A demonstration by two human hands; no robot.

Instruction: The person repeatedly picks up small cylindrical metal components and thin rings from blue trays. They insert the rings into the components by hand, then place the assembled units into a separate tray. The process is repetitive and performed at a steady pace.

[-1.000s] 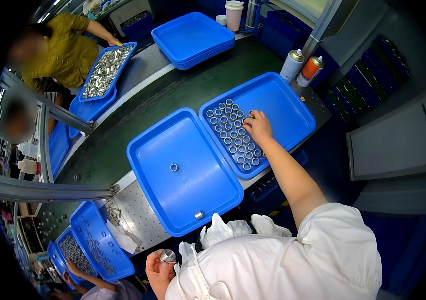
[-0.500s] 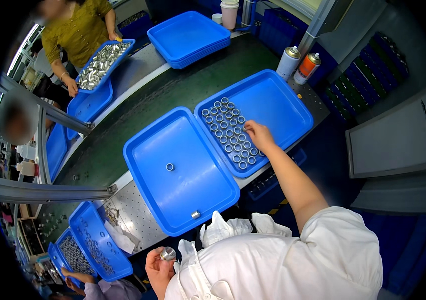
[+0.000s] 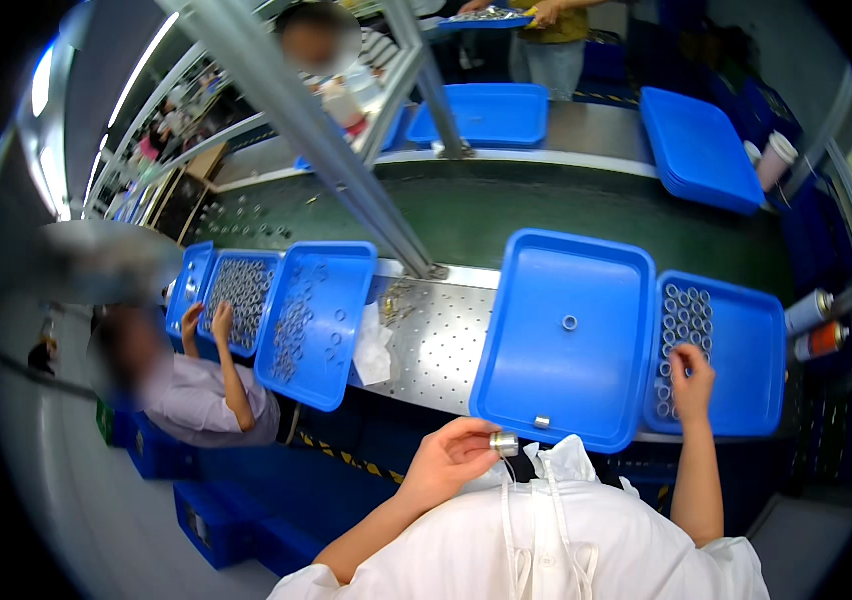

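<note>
My left hand (image 3: 446, 463) is in front of my white shirt, its thumb and fingers closed on a short metal sleeve (image 3: 504, 444) close to the near edge of a blue tray (image 3: 561, 290). A lone ring-shaped metal piece (image 3: 570, 323) stands in that tray, and a similar sleeve (image 3: 542, 422) lies near its front rim. My right hand (image 3: 692, 383) reaches over a second blue tray (image 3: 754, 350), at the rows of upright metal sleeves (image 3: 686, 318) on its left side. Its fingers are bent together; whatever is between them is hidden.
A metal post (image 3: 346, 165) slants over the green conveyor (image 3: 506, 200). Stacked blue trays (image 3: 701, 150) stand at the far right; spray cans (image 3: 821, 340) sit beside the right tray. At left, another person's hands (image 3: 208, 318) work over a tray of metal parts.
The view has swung to the left, bringing the neighbouring person into fuller view. My left hand has turned, bringing its sleeve closer to the tray's edge. My right hand remains over the sleeve rows.
</note>
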